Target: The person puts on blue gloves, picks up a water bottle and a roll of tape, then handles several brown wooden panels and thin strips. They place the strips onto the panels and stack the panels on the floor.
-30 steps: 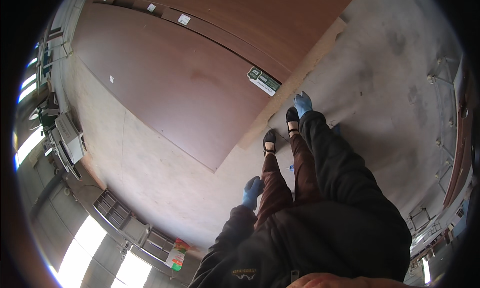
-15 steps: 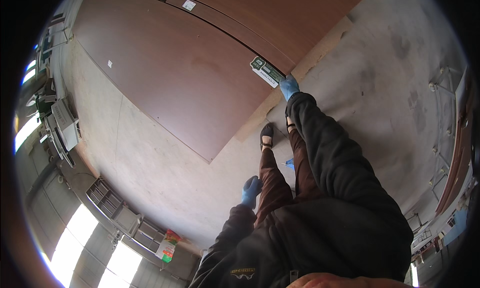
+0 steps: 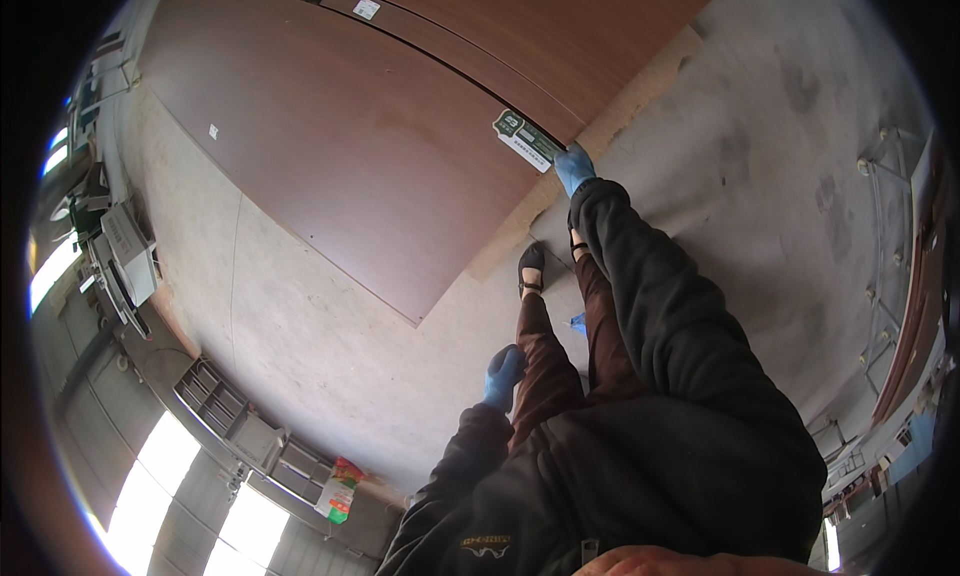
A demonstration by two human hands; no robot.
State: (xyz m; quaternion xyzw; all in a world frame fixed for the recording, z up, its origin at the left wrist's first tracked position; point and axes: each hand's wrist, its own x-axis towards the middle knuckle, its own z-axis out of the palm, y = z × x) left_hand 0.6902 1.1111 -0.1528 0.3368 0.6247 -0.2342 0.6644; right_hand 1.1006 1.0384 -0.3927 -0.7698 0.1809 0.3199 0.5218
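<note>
A wide brown board (image 3: 350, 146) lies low over the floor in front of me. My right hand (image 3: 573, 169), in a blue glove, is closed at the board's near right corner, beside a green and white label (image 3: 523, 140). Its fingertips are partly hidden at the edge. Another long brown board (image 3: 560, 36) lies just beyond a dark gap, with a narrow brown strip (image 3: 450, 48) along that gap. My left hand (image 3: 503, 373), also gloved in blue, hangs beside my left thigh, fingers curled into a fist. Nothing shows in it.
My dark shoe (image 3: 532, 266) stands near the board's edge, and a small blue scrap (image 3: 578, 323) lies between my legs. Metal racks (image 3: 215, 396) line the left wall, with a colourful bag (image 3: 338, 491). A metal frame (image 3: 885, 266) stands at the far right.
The boards and my right hand sit slightly further left and up in the picture. My left hand has risen slightly and stays closed. The right hand keeps its place at the board's corner.
</note>
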